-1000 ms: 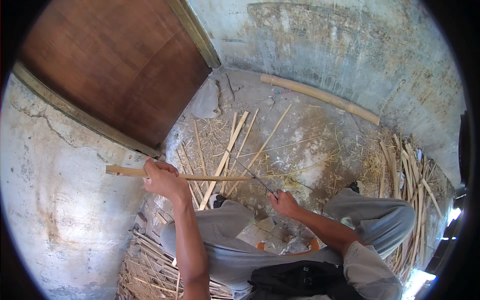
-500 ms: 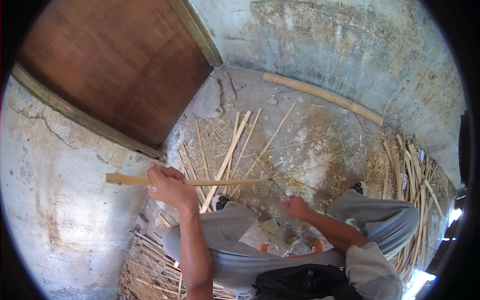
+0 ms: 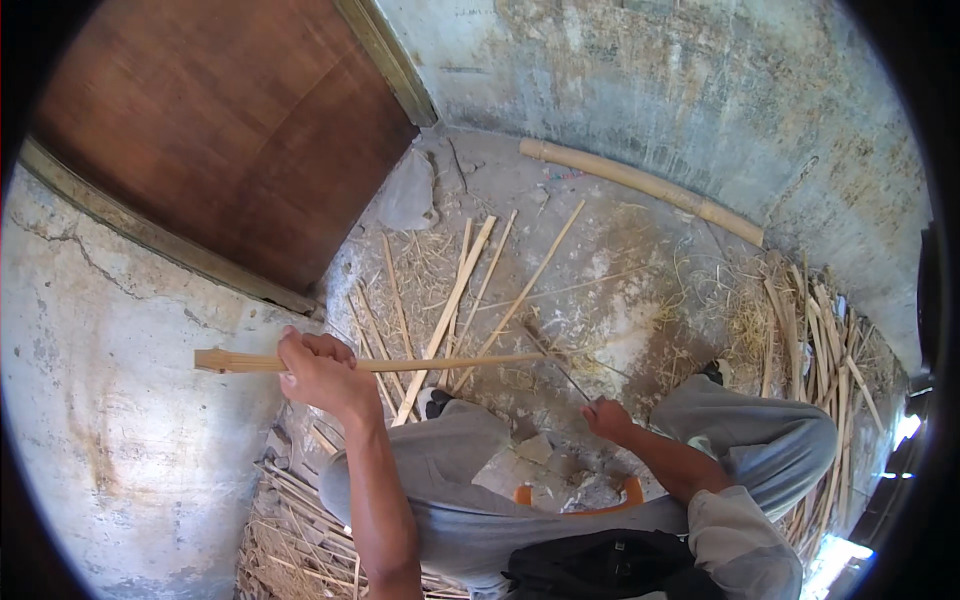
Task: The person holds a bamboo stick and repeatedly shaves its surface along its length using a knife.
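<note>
My left hand [image 3: 325,372] is closed around a long bamboo strip [image 3: 440,364], held level above the floor with its wide end jutting out to the left. Lower on the right, my right hand [image 3: 608,420] is closed on the handle of a thin-bladed knife [image 3: 570,378]. The blade slants up and to the left and crosses the strip's narrow right end, seemingly touching it. My fingers mostly hide the knife's handle.
Several split bamboo strips [image 3: 459,292] lie fanned on the floor ahead. A thick bamboo pole [image 3: 640,187] rests along the far wall. Piled strips [image 3: 815,350] are at the right, more strips [image 3: 300,515] at lower left. A brown door [image 3: 230,130] and a plastic bag [image 3: 408,193] are far left.
My left hand has drawn the strip slightly left. My right hand has shifted a little right and down, and more of the blade now shows past the strip.
</note>
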Demonstrator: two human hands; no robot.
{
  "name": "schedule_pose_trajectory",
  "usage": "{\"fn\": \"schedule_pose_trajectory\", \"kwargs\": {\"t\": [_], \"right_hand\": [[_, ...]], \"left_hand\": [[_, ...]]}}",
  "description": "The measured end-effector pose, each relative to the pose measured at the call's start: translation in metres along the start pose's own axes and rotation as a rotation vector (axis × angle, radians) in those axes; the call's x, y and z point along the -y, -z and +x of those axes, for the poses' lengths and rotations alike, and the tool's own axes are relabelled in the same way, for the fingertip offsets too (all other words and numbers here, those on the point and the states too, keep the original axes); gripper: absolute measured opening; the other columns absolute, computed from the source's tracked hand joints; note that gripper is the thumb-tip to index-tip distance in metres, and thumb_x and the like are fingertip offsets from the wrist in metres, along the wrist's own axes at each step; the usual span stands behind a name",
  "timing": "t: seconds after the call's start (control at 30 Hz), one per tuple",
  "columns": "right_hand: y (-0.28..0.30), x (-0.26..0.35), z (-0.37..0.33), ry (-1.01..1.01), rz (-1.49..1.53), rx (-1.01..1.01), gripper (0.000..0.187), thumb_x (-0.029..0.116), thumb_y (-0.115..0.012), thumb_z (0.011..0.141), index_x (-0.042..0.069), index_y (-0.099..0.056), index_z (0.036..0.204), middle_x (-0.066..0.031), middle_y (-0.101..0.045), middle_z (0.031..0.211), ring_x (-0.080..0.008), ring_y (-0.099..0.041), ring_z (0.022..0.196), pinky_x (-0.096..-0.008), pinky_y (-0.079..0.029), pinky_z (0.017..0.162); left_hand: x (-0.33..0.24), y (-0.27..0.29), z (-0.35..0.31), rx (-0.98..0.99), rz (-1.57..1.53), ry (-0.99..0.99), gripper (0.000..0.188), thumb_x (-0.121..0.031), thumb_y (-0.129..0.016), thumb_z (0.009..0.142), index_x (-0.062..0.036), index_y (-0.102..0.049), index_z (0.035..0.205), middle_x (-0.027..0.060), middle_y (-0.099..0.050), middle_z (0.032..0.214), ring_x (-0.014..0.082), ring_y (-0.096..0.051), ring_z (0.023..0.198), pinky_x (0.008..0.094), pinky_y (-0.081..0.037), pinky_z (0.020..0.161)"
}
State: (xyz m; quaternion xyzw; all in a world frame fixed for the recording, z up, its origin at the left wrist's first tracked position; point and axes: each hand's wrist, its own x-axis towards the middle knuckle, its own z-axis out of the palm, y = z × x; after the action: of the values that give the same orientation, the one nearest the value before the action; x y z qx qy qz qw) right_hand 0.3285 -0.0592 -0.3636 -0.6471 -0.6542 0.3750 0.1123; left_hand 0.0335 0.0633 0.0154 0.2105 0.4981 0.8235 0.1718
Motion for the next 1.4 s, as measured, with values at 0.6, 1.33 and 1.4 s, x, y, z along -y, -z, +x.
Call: {"fn": "schedule_pose_trajectory", "kwargs": {"t": [0.6, 1.33, 1.4], "right_hand": [[0.003, -0.049, -0.03, -0.164, -0.091, 0.096, 0.051, 0.043, -0.053, 0.092, -0.007, -0.054, 0.098, -0.0313, -0.063, 0.084, -0.0483, -0.062, 0.083, -0.0528, -0.05, 0.074], [0.129, 0.045, -0.017, -0.416, 0.737, 0.048, 0.045, 0.051, -0.065, 0.085, 0.007, -0.059, 0.082, -0.0054, -0.056, 0.059, -0.0162, -0.055, 0.05, -0.0329, -0.043, 0.044], [0.157, 0.098, -0.029, -0.423, 0.963, 0.014, 0.044, 0.052, -0.065, 0.085, 0.01, -0.054, 0.081, -0.0028, -0.053, 0.058, -0.0138, -0.05, 0.047, -0.03, -0.042, 0.043]], "left_hand": [[0.001, 0.006, 0.016, -0.067, 0.058, 0.005, 0.033, -0.017, -0.052, 0.09, -0.0115, -0.035, 0.062, 0.0, -0.028, 0.05, 0.0115, -0.03, 0.04, 0.0275, -0.024, 0.039], [-0.054, 0.065, 0.092, 0.489, -0.809, -0.077, 0.02, -0.018, -0.054, 0.074, -0.0125, -0.036, 0.067, 0.0016, -0.035, 0.058, 0.0133, -0.036, 0.053, 0.0272, -0.032, 0.053], [-0.052, 0.055, 0.08, 0.363, -0.842, -0.063, 0.022, -0.02, -0.055, 0.071, -0.0129, -0.035, 0.065, 0.0023, -0.035, 0.057, 0.0139, -0.036, 0.053, 0.0279, -0.032, 0.052]]}}
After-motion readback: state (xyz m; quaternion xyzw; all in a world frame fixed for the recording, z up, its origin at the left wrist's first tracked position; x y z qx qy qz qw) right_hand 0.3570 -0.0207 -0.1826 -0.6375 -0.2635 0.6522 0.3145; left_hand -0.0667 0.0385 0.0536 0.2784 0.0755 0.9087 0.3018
